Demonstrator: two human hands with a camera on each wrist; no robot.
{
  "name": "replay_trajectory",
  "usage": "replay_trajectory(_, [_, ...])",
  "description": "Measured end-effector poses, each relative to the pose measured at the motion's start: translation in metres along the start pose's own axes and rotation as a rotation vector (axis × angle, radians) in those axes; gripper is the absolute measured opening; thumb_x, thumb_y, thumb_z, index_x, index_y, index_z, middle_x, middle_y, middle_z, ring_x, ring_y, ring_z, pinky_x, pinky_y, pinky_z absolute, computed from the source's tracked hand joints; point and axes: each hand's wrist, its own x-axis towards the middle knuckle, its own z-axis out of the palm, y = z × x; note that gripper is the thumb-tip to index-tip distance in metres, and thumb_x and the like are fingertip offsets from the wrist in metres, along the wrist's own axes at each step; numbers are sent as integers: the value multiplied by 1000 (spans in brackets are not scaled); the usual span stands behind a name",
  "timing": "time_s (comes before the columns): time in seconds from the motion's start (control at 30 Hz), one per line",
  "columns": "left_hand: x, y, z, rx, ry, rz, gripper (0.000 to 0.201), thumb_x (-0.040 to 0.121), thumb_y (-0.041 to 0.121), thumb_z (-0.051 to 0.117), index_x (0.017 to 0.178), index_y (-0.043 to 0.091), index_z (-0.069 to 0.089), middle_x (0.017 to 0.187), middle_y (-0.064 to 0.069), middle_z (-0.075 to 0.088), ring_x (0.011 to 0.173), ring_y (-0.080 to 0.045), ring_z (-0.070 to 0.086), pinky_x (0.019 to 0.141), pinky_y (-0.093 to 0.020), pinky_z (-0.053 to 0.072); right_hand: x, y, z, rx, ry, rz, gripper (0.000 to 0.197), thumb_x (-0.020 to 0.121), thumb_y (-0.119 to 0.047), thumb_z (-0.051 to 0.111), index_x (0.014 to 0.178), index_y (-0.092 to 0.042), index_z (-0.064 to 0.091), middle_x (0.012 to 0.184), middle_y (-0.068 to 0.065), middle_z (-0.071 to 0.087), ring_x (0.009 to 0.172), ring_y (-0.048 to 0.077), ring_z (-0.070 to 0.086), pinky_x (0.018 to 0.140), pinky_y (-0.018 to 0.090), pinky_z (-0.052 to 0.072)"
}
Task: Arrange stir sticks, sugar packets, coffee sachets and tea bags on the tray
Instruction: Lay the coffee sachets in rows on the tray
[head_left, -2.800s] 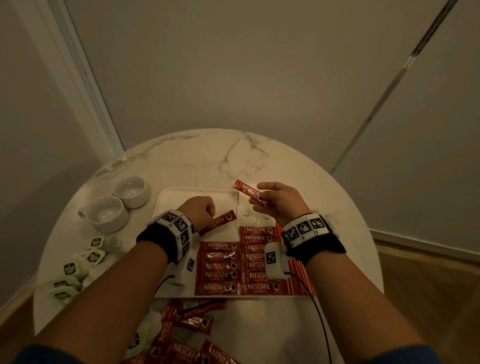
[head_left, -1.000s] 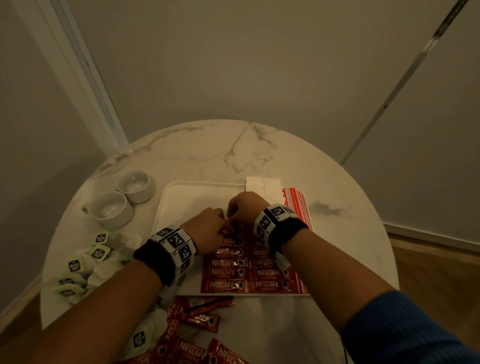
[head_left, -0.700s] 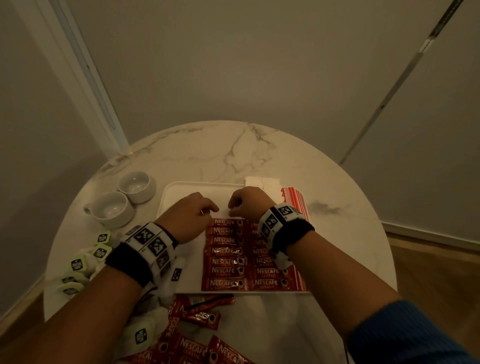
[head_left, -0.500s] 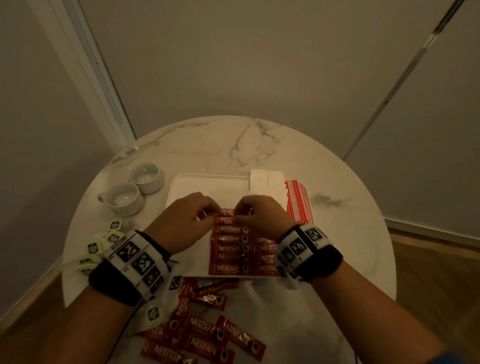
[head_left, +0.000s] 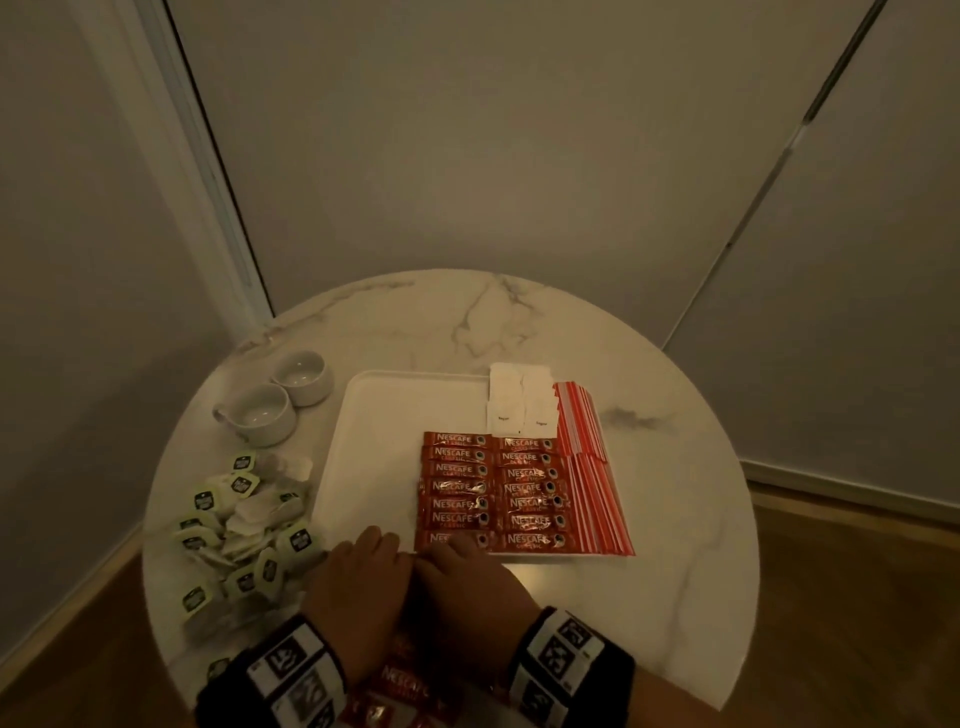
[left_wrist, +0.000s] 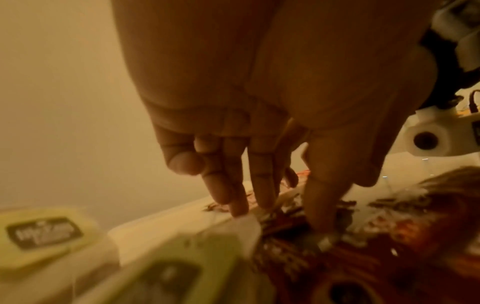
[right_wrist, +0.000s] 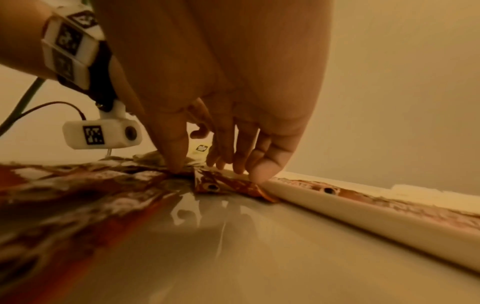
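On the white tray (head_left: 374, 452) lie two columns of red coffee sachets (head_left: 493, 491), white sugar packets (head_left: 519, 400) at the far right, and red-and-white stir sticks (head_left: 592, 467) along the right side. My left hand (head_left: 371, 551) and right hand (head_left: 457, 558) sit side by side at the tray's near edge, over loose coffee sachets (head_left: 405, 680) on the table. The left hand (left_wrist: 280, 216) points its fingers down, with the thumb on a loose sachet (left_wrist: 363, 257). The right hand (right_wrist: 205, 170) touches a sachet (right_wrist: 228, 186) leaning on the tray rim (right_wrist: 363, 207).
A heap of green-tagged tea bags (head_left: 239, 525) lies on the round marble table (head_left: 649, 545) left of the tray; it also shows close by as the tea bags (left_wrist: 44, 230). Two white cups (head_left: 260, 415) stand at the far left. Walls close behind the table.
Both hands have drawn back from the far end of the sachet columns to the tray's near edge. The two sachets they held before now lie in the columns.
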Motion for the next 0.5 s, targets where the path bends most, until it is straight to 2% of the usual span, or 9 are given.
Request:
replay_trajectory(0.1, [3,1,7,9,-16,-2,28,97,24,36,123,19,45,129,-1,47,120,-21,39,97,-34,34,3,0,8,-82,11,-10,39,94,-31,50,124,-6,52,126,13,49,114,32,42,94,47,46])
replay_trajectory(0.23, [7,7,12,-34,11,39,28,99,26,37,126,24,43,131,2,49,118,-20,42,96,-34,34,-6,6,19,-50,38,30,40,93,-30,50,126,-7,50,127,13,48,117,32,44,98,46,44])
replay_trajectory(0.33, [9,12,12,-31,2,65,29,99,25,38,126,23,45,132,2,49,119,-20,42,97,-34,33,-16,10,19,-3,40,39,39,91,-23,53,124,-2,52,126,18,50,117,37,46,97,49,45])
replay_trajectory(0.43, [13,17,12,14,-31,93,29,98,25,36,123,19,49,129,-2,51,119,-23,39,97,-37,32,-19,15,16,47,-21,53,38,94,-20,51,128,-3,52,135,17,46,128,33,36,107,44,37])
replay_trajectory(0.5, [16,20,13,26,-32,106,30,98,27,37,123,18,51,128,-2,50,119,-23,38,97,-37,32,-19,19,17,77,-19,62,38,95,-21,51,130,-7,54,138,13,45,131,29,35,109,41,35])
